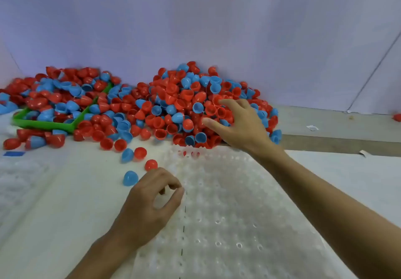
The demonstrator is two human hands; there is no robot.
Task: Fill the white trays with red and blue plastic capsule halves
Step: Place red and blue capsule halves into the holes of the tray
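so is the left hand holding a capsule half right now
No, the left hand pinches the edge of the white tray with curled fingers, and the nearest blue capsule half lies loose beside it.

Bright even light with a bluish-violet cast, soft faint shadows, overall soft focus, wide-angle bending at edges, white tray (238,224) washed out, hands slightly motion-blurred

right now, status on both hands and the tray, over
Right hand spread open on heaped pile of red and blue plastic capsule halves. Left hand pinching edge of white dimpled plastic tray. Tray pockets look empty. Nothing in the way.
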